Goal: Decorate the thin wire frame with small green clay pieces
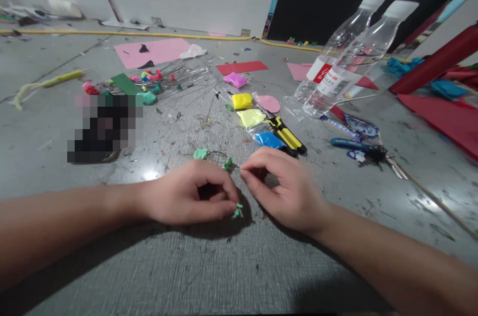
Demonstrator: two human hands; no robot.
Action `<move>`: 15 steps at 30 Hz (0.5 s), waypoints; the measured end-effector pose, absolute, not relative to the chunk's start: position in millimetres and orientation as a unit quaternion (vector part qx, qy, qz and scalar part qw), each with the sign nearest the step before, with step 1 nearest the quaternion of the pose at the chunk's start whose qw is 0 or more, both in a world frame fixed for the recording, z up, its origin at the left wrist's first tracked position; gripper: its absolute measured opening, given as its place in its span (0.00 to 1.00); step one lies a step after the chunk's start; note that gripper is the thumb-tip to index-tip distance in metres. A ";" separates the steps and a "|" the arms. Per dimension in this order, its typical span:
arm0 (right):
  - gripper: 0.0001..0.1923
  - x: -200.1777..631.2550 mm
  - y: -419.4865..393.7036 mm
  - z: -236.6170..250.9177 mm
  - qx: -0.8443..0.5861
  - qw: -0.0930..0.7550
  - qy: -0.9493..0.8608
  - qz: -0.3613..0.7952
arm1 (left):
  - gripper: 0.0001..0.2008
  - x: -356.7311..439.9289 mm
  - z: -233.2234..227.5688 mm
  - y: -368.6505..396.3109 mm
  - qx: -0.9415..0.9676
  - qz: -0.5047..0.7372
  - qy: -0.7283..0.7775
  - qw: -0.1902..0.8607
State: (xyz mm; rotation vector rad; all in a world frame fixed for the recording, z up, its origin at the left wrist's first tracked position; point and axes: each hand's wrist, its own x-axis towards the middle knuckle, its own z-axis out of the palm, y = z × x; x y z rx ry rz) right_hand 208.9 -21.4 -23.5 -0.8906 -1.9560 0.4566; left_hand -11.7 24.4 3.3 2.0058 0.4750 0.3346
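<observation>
Just above the table, my left hand (197, 194) pinches a small green piece of clay (238, 210) between thumb and fingertips. Close on its right, my right hand (286, 189) has thumb and forefinger closed at the end of a thin silvery wire (216, 152). That wire curves away in a loop behind my left hand. A lump of green clay (227, 163) sits on the wire, and a flatter green clay piece (200, 154) lies at the loop's left end. My left hand hides part of the loop.
Beyond my hands lie yellow-and-black pliers (286, 135) and packets of clay in blue (269, 139), yellow (242, 101) and pink. Two clear bottles (336, 74) stand at the right. A blurred-out black object (108, 129) lies left, near several wire pieces with coloured clay.
</observation>
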 end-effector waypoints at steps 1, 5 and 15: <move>0.05 208.0 -20.4 -23.6 -0.349 0.455 -0.801 0.174 | 0.06 -11.7 3.5 22.7 0.843 0.139 0.172 0.491; 0.05 202.6 -17.3 -25.2 -0.333 0.437 -0.824 0.140 | 0.05 -10.0 6.9 12.4 0.857 0.156 0.119 0.476; 0.10 191.2 -10.0 -3.2 -0.341 0.360 -0.864 0.089 | 0.05 -9.1 11.2 -5.8 0.841 0.079 0.045 0.533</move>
